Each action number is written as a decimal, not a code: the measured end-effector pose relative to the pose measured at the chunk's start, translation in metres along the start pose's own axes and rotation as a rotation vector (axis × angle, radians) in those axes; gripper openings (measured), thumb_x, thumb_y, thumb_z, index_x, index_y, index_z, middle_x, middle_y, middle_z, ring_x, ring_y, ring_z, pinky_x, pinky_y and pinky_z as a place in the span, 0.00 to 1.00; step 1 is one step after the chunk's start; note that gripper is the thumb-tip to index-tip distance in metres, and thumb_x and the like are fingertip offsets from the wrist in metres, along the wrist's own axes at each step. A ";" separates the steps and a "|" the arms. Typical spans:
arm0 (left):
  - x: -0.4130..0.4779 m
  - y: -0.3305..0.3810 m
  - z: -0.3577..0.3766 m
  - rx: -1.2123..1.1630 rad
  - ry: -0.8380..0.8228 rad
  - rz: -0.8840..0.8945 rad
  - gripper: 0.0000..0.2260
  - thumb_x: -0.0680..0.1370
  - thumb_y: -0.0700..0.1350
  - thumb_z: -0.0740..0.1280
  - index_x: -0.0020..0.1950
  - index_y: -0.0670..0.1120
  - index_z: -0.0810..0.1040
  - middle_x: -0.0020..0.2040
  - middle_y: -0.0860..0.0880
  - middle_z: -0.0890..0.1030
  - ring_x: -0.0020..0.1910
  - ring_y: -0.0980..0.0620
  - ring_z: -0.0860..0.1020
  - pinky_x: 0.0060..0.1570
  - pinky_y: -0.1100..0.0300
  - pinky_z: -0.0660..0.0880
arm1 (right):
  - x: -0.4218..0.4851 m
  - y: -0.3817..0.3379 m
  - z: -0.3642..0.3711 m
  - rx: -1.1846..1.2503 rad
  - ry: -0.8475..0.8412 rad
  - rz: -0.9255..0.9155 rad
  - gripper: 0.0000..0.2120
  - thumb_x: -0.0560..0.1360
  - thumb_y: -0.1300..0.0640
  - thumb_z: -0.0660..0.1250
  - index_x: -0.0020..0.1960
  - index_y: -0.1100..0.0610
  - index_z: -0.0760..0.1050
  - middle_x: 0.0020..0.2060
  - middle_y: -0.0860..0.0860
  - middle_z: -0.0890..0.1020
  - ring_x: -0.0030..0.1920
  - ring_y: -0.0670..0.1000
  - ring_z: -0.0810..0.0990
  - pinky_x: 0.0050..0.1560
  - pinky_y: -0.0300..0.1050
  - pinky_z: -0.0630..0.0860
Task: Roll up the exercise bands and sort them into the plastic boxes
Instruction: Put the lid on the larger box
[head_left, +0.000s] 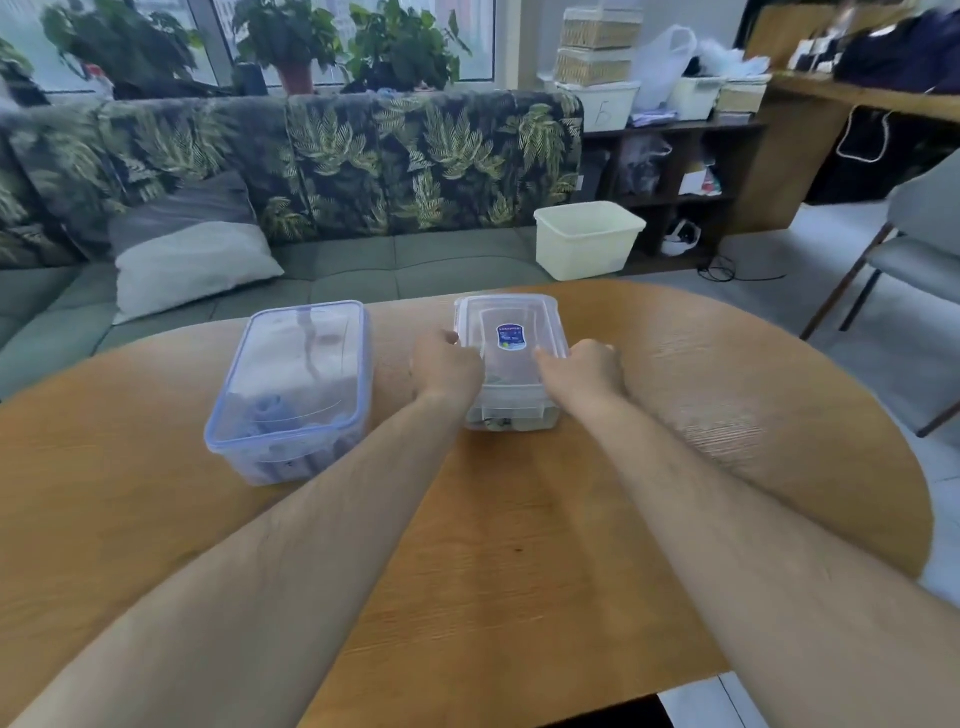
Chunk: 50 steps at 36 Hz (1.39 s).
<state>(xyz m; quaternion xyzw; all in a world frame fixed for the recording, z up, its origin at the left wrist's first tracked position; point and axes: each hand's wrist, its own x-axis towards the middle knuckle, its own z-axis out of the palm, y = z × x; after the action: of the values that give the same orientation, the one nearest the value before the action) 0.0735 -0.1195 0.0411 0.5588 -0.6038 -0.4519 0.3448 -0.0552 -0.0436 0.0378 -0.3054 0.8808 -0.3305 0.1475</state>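
Note:
Two clear plastic boxes with lids stand on the round wooden table. The left box has a blue-rimmed lid, and rolled blue bands show through its wall. The right box has a clear lid with a blue sticker; dark rolled bands show dimly at its bottom. My left hand grips the lid's left edge with curled fingers. My right hand grips the right edge the same way.
A sofa with a leaf pattern and a grey pillow runs behind the table. A cream plastic tub sits on the sofa's right end. Shelves with baskets stand at the back right. A chair is to the right of the table.

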 end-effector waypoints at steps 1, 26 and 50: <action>-0.001 0.000 0.000 0.004 -0.006 -0.008 0.08 0.71 0.34 0.61 0.46 0.33 0.77 0.41 0.31 0.70 0.35 0.36 0.71 0.31 0.60 0.61 | 0.000 0.001 0.000 -0.002 -0.003 -0.001 0.24 0.77 0.40 0.64 0.55 0.61 0.80 0.59 0.58 0.75 0.45 0.57 0.75 0.30 0.42 0.61; 0.011 -0.018 -0.001 -0.156 -0.061 -0.215 0.11 0.77 0.49 0.68 0.54 0.44 0.74 0.42 0.51 0.75 0.38 0.55 0.73 0.32 0.61 0.66 | 0.004 0.005 -0.002 0.380 -0.150 0.171 0.21 0.74 0.43 0.73 0.57 0.57 0.73 0.55 0.54 0.80 0.53 0.57 0.80 0.55 0.51 0.78; 0.019 -0.017 0.005 0.303 -0.006 0.052 0.17 0.78 0.49 0.60 0.52 0.38 0.80 0.59 0.35 0.79 0.60 0.35 0.78 0.58 0.41 0.78 | -0.009 -0.011 0.002 0.027 -0.026 -0.001 0.12 0.84 0.51 0.61 0.55 0.60 0.74 0.48 0.55 0.76 0.45 0.57 0.75 0.32 0.43 0.64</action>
<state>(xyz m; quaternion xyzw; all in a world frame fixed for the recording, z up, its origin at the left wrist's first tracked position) 0.0725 -0.1365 0.0221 0.5874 -0.6805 -0.3480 0.2662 -0.0427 -0.0456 0.0445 -0.3080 0.8742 -0.3383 0.1627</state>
